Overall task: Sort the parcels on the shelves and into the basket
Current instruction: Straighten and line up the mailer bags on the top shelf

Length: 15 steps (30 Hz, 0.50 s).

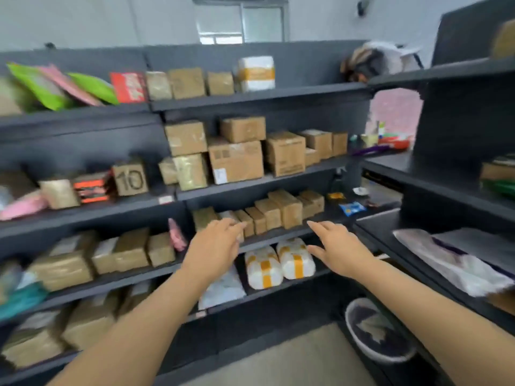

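Note:
Dark shelves (262,97) carry many parcels. A row of small brown boxes (271,213) stands on the third shelf. My left hand (216,246) reaches out in front of the left end of that row, fingers extended, holding nothing. My right hand (338,246) is stretched toward the shelf edge to the right of the row, fingers spread and empty. Two white bundles with yellow tape (280,263) lie on the shelf below, between my hands. A round basket (355,344) sits on the floor at the lower right.
Larger cardboard boxes (237,160) fill the second shelf. Green and pink bags (55,84) lie on the top left shelf. A second shelf unit (446,188) on the right holds a white plastic parcel (457,263). Bare floor (292,358) lies below.

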Motion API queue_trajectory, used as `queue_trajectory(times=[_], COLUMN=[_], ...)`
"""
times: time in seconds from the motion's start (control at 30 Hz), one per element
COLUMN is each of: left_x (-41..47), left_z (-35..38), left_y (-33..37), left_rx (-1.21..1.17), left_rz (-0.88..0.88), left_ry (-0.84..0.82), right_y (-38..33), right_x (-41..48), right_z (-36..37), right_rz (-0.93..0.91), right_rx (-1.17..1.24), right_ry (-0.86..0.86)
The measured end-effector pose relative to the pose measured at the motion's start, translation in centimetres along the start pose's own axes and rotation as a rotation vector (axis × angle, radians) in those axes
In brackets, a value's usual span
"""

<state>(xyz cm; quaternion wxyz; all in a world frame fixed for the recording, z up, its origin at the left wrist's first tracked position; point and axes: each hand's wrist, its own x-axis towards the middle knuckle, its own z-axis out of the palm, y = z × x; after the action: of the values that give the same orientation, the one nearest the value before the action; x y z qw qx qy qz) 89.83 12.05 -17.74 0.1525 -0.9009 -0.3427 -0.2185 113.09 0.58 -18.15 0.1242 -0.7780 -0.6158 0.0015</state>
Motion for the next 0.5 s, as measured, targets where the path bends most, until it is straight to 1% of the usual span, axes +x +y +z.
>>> queue_trajectory(times=[0.1, 0.23, 0.33, 0.5], left_x=[-2.1, -5.8, -8.7, -12.8], left_z=[-5.2, -11.2, -14.7, -18.2], left_y=[-8.3, -18.6, -25.8, -36.7], left_rx=[0.019, 0.123, 0.166, 0.243], left_rz=[-0.131, -0.229, -0.283, -0.375], left_ry=[0.054, 0.155, 0.221, 0.266], right_y=[-8.8, -21.4, -30.4, -43.5], right_x=[4.0, 7.7, 9.8, 13.3], right_z=[-2.6, -4.1, -4.1, -3.9], right_rz=[-0.152, -0.325, -0.417, -0.517], right_rx=[0.012, 0.017, 0.06, 0.102], right_ry=[0.065, 0.122, 0.183, 0.245])
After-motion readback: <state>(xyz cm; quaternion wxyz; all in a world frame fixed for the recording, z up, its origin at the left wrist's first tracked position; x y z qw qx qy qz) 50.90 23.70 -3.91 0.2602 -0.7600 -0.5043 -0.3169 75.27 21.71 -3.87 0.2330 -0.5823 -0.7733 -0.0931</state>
